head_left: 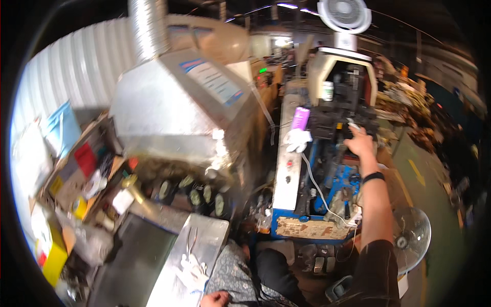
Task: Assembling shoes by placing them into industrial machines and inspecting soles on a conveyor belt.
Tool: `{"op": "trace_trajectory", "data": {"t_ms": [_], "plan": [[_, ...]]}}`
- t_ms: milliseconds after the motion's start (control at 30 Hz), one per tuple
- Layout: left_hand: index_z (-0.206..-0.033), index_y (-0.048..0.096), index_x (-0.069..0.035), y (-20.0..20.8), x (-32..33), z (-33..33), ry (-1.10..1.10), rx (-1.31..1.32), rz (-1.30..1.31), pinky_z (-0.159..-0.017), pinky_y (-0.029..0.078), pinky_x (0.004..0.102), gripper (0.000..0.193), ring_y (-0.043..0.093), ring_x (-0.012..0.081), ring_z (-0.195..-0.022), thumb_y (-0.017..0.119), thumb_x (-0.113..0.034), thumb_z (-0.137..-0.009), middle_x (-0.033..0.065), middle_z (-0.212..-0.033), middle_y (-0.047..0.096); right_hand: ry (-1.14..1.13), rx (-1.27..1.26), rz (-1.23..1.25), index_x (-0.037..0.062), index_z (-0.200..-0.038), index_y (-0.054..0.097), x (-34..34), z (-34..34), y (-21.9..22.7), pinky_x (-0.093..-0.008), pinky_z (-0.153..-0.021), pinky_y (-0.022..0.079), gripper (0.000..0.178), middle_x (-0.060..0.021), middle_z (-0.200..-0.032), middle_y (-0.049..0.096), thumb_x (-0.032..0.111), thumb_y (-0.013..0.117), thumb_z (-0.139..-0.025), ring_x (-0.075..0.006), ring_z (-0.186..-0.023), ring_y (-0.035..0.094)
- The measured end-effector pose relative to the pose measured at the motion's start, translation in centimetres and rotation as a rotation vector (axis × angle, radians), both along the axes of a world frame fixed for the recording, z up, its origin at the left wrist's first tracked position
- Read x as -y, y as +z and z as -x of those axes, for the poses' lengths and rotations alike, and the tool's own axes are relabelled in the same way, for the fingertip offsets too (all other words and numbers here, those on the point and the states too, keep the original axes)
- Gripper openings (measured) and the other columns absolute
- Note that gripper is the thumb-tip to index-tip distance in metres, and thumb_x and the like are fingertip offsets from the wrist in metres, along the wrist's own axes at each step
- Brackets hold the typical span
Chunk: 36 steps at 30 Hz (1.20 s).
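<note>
One head-worn fisheye view looks down and forward from the person's own height, tilted so straight edges bow toward the rim. The right hand (360, 143) stretches far out at one o'clock toward a dark machine (340, 110); the left hand (215, 299) sits close at six o'clock. A metal hood (169, 117) fills ten o'clock, fairly near. No second view overlaps.
</note>
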<state>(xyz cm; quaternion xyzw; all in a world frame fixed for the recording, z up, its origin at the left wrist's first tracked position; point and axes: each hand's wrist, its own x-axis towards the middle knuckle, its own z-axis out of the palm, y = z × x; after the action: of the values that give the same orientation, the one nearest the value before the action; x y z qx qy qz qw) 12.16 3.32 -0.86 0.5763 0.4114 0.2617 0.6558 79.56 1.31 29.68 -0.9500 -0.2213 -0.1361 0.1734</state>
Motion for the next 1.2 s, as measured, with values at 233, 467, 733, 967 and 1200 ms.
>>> {"op": "trace_trajectory", "data": {"t_ms": [233, 467, 733, 967, 1200], "plan": [[-0.1, 0.075, -0.017, -1.2, -0.5, 1.1, -0.111, -0.461, -0.178, -0.066, 0.052, 0.0286, 0.028, 0.068, 0.0133, -0.07, 0.065, -0.042, -0.091, 0.0031, -0.079, 0.072, -0.005, 0.007, -0.015, 0.0272, -0.149, 0.04, -0.7, -0.7, -0.3, -0.0476, -0.108, 0.038, 0.085, -0.0276, -0.154, 0.026, 0.04, 0.065, -0.069, -0.0494, -0.129, 0.044], [-0.101, 0.075, -0.017, 0.7, -0.5, 1.0, -0.106, -0.473, -0.233, -0.065, 0.052, 0.0291, 0.024, 0.069, 0.0143, -0.07, 0.066, -0.036, -0.089, 0.0019, -0.08, 0.073, -0.003, -0.058, 0.015, 0.0265, -0.151, 0.037, -0.7, -1.0, 0.0, -0.0475, -0.112, 0.033, 0.086, -0.0276, -0.153, 0.03, 0.042, 0.063, -0.071, -0.0475, -0.133, 0.04], [-0.103, 0.074, -0.016, 1.4, -0.7, 1.1, -0.126, -0.448, -0.219, -0.067, 0.052, 0.0294, 0.025, 0.069, 0.0157, -0.072, 0.066, -0.035, -0.089, 0.0032, -0.082, 0.073, -0.033, 0.002, 0.055, 0.0263, -0.152, 0.033, -1.4, -0.3, -1.3, -0.049, -0.111, 0.034, 0.083, -0.0292, -0.15, 0.032, 0.042, 0.061, -0.075, -0.0483, -0.13, 0.044], [-0.105, 0.072, -0.005, 1.3, -1.0, 1.5, -0.185, -0.449, -0.158, -0.073, 0.051, 0.0245, 0.02, 0.065, 0.008, -0.079, 0.065, -0.019, -0.093, 0.0014, -0.088, 0.074, 0.016, 0.034, 0.171, 0.0184, -0.154, 0.026, 0.9, -0.1, -3.2, -0.0496, -0.102, 0.042, 0.091, -0.0322, -0.137, 0.042, 0.045, 0.063, -0.075, -0.0496, -0.119, 0.051], [-0.103, 0.072, -0.005, 1.0, -0.5, 2.0, -0.158, -0.359, -0.28, -0.072, 0.05, 0.0248, 0.018, 0.063, 0.0073, -0.077, 0.065, -0.018, -0.093, 0.0009, -0.086, 0.072, 0.021, 0.126, -0.186, 0.0167, -0.145, 0.043, 4.8, 3.8, -7.7, -0.0458, -0.103, 0.044, 0.091, -0.027, -0.14, 0.045, 0.029, 0.074, -0.061, -0.0433, -0.123, 0.05]]}}
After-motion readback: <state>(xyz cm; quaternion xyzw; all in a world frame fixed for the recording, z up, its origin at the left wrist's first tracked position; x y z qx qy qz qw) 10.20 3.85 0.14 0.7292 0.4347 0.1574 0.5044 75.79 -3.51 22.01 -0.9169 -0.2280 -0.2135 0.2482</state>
